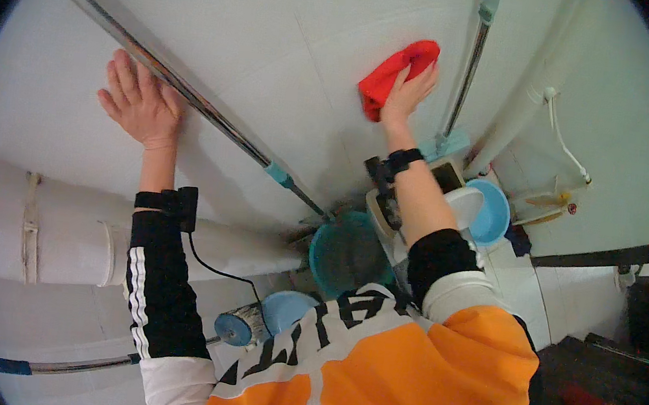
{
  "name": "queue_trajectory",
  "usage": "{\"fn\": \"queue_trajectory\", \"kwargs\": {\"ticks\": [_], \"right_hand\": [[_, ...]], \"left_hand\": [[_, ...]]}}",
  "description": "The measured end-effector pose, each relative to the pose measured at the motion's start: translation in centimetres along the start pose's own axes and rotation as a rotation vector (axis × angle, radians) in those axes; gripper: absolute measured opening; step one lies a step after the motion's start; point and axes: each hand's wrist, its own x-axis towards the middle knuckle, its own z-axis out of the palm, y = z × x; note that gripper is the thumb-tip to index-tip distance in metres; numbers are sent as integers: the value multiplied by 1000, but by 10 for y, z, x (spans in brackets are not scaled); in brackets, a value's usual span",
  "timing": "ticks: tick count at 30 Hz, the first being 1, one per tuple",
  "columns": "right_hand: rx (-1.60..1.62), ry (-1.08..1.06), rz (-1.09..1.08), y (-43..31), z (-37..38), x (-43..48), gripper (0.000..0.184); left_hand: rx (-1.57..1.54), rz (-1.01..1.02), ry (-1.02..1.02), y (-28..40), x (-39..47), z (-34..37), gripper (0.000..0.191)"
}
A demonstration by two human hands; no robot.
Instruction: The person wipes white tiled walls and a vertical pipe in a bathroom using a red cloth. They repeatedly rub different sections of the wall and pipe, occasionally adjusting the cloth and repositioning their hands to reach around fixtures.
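Observation:
A folded red cloth [394,79] is pressed on the white tiled wall [269,54] by my right hand [412,93], whose fingers spread over its right side. My left hand [142,101] lies against the same wall with its fingers apart and nothing in it. Right beside it runs a metal pole [193,97] with teal fittings, slanting across the wall. Whether the hand touches this pole, I cannot tell. Each of my wrists wears a black strap with a small device.
A teal bucket [348,255] stands low before me, near a light blue basin [486,213]. Another pole [470,69] leans on the wall at right. White pipes [525,99] run up the corner, and a thick pipe [66,232] crosses the left. A blue-ended roller [243,324] is below.

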Motion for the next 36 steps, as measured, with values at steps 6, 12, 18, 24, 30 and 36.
{"fn": "queue_trajectory", "kwargs": {"ticks": [6, 12, 18, 24, 30, 36], "right_hand": [[258, -61, 751, 9, 25, -121, 59], [1034, -85, 963, -66, 2, -93, 57], [453, -125, -140, -129, -7, -29, 63], [-32, -284, -484, -75, -2, -130, 68], [108, -526, 30, -10, -26, -225, 69], [304, -374, 20, -101, -12, -163, 62]], "left_hand": [[1, -65, -26, 0, -4, 2, 57], [25, -91, 15, 4, -10, 9, 63], [69, -119, -55, -1, -14, 5, 63], [39, -124, -35, 5, -13, 4, 62], [73, -133, -51, 1, -14, 5, 63], [82, -125, -46, 2, -14, 6, 55]]}}
